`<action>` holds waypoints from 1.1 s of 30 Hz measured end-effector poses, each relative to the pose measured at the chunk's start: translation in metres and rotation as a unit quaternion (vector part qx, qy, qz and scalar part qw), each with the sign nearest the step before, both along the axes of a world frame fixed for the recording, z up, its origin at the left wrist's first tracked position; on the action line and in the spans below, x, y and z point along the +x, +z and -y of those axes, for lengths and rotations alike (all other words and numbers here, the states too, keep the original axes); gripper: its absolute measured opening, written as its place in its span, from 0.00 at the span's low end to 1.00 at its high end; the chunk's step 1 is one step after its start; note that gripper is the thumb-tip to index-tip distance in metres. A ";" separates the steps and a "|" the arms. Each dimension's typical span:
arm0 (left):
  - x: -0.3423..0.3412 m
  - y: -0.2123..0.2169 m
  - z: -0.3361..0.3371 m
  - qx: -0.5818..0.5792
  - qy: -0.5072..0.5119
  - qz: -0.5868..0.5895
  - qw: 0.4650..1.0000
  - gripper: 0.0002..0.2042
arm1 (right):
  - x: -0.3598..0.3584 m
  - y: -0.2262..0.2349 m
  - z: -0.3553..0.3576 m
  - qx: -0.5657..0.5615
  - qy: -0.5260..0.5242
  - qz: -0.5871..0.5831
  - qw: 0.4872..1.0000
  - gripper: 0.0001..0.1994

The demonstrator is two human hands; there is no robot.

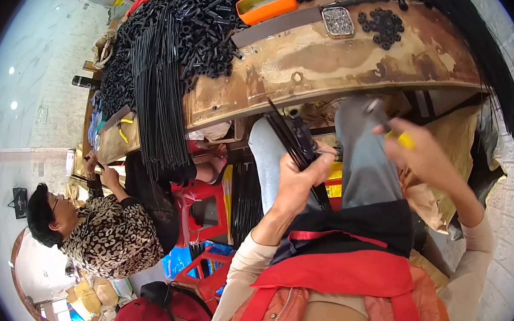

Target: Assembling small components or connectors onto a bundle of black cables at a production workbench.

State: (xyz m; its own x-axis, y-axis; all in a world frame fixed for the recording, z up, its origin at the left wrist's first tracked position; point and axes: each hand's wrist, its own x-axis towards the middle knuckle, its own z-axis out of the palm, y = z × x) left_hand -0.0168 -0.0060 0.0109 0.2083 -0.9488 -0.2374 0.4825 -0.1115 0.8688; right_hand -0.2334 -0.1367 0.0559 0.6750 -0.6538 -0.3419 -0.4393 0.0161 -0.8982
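Head view: left hand (300,182) over lap, fingers clenched around slim bundle of thin black rods (283,132) plus dark tubular piece (302,131); bundle tilted up-left, top end near front edge of worn brown wooden desk (325,59). Right hand (417,150) above the right knee, fingers wrapped on yellow-handled tool (405,139), apart from bundle; metal end blurred, tool type can't be told. On desk: big heap of short black cylindrical parts (206,16) at left, orange rectangular box (256,19), small silver metal pieces (338,21), cluster of black ring-shaped parts (382,28). Long black wires (157,89) drape over desk edge at left. Co-worker in leopard-print top (120,234) at far left, seated.
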 end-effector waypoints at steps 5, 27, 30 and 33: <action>-0.002 -0.001 -0.011 -0.064 -0.009 0.013 0.998 0.16 | 0.015 -0.009 -0.058 -0.375 0.089 -0.027 0.922 0.27; 0.000 0.002 -0.027 -0.122 -0.168 0.033 0.978 0.20 | 0.006 0.042 -0.060 0.266 0.190 -0.045 0.944 0.21; 0.000 0.003 -0.021 -0.106 -0.120 0.038 0.986 0.19 | -0.003 0.044 -0.053 -0.213 0.182 -0.036 0.959 0.21; 0.004 0.000 -0.020 -0.116 -0.125 0.007 0.985 0.20 | 0.002 0.063 -0.041 -0.079 0.192 -0.062 0.976 0.21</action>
State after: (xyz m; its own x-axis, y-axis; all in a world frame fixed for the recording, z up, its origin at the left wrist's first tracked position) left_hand -0.0127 0.0137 0.0108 -0.0371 -0.9993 -0.0067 0.4529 -0.0228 0.8913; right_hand -0.2315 -0.0953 0.1189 0.8400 -0.4124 -0.3525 -0.4918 -0.3045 -0.8157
